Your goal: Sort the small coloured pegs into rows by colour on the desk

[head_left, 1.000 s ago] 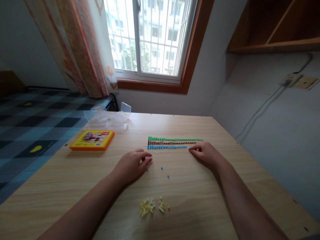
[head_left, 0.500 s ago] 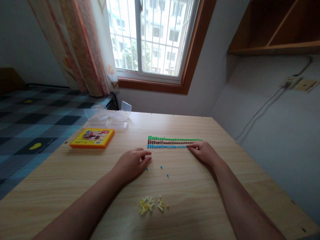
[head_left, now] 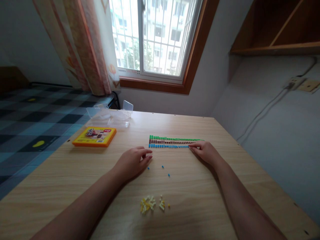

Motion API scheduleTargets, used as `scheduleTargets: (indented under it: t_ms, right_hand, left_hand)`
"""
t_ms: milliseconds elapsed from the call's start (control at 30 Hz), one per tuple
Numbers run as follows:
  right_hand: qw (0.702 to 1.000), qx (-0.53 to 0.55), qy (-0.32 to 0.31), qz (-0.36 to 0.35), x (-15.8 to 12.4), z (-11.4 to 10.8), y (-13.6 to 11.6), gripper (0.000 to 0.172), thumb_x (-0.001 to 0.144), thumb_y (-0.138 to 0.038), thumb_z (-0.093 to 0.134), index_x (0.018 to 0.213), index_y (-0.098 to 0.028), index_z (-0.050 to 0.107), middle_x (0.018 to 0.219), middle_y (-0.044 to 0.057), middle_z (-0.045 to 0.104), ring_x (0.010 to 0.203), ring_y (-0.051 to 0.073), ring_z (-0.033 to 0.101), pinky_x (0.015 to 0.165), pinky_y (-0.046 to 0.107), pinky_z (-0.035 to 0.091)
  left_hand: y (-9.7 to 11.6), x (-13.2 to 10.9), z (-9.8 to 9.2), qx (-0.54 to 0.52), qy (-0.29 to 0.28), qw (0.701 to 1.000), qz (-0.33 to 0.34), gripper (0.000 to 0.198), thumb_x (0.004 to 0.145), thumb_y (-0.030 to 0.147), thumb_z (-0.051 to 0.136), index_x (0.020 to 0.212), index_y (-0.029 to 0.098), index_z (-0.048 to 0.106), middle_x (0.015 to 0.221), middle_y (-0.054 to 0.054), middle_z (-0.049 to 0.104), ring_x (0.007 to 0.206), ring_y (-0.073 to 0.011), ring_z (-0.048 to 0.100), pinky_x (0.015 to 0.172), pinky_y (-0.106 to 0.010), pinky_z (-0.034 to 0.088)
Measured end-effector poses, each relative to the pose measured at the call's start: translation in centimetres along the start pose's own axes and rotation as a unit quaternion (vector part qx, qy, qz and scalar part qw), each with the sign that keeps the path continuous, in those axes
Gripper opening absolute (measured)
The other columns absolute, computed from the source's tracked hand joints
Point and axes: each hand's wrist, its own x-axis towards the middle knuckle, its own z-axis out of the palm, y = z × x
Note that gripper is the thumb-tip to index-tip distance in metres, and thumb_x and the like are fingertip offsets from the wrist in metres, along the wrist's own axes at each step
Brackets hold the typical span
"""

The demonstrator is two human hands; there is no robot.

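While light from the window (head_left: 165, 40) crosses the wood-grained table (head_left: 195, 193), I have the right hand (head_left: 207, 153) pinched at the right-hand end of the blue row (head_left: 168, 146); whether a piece sits between its fingertips, I cannot tell. The left hand (head_left: 131, 161) rests half-curled, thumb and forefinger narrowly parted on nothing visible, beside the loose blue pieces (head_left: 162, 166). I judge the step to be lining up the row's end; the next move seems to call for a light release, then a fine pinch. Small, blocky, plastic-looking pieces form the blue row, brown row (head_left: 165, 142) and green row (head_left: 165, 138), tapering rightward. Pale and yellow pieces (head_left: 147, 204) lie jumbled nearer the camera.
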Motion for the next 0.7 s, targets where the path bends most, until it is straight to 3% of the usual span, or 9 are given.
scheduleTargets:
  t_ms: [100,200,400,700]
  right_hand:
    - [0.999,0.003,0.013,-0.03,-0.2,0.3,-1.5,0.023,0.088,-0.027,0.062,0.102,-0.024,0.081,0.104,0.006,0.079,0.094,0.023,0.072,0.085,0.034,0.054]
    - [0.997,0.014,0.012,-0.081,-0.8,1.4,-4.8,0.022,0.091,-0.025,0.061,0.099,-0.025,0.081,0.095,0.005,0.079,0.087,0.02,0.071,0.081,0.031,0.053]
    - [0.978,0.055,-0.064,-0.19,-2.5,4.2,-10.9,0.022,0.093,-0.021,0.06,0.101,-0.027,0.08,0.093,0.002,0.077,0.084,0.016,0.069,0.078,0.027,0.051]
    - [0.968,-0.028,-0.108,-0.226,-2.5,4.3,-12.0,0.019,0.094,-0.02,0.061,0.096,-0.027,0.079,0.088,0.002,0.074,0.079,0.015,0.067,0.072,0.025,0.046]
  left_hand:
    - [0.0,0.0,0.0,-0.001,-0.003,1.0,0.002,0.032,0.095,0.038,0.051,0.11,0.024,0.075,0.101,-0.005,0.073,0.077,-0.0172,0.065,0.076,-0.031,0.048]
    - [0.2,0.0,0.0,-0.001,-0.012,1.0,0.008,0.028,0.094,0.035,0.053,0.101,0.024,0.077,0.097,-0.004,0.073,0.078,-0.0177,0.065,0.074,-0.031,0.048]
    - [0.4,0.0,-0.3,-0.002,-0.006,1.0,0.013,0.026,0.093,0.033,0.052,0.089,0.022,0.076,0.09,-0.005,0.072,0.078,-0.0178,0.064,0.072,-0.03,0.046]
    - [0.3,0.2,-0.3,0.002,0.009,1.0,-0.003,0.025,0.093,0.032,0.053,0.09,0.023,0.076,0.091,-0.004,0.072,0.078,-0.0184,0.064,0.072,-0.031,0.045]
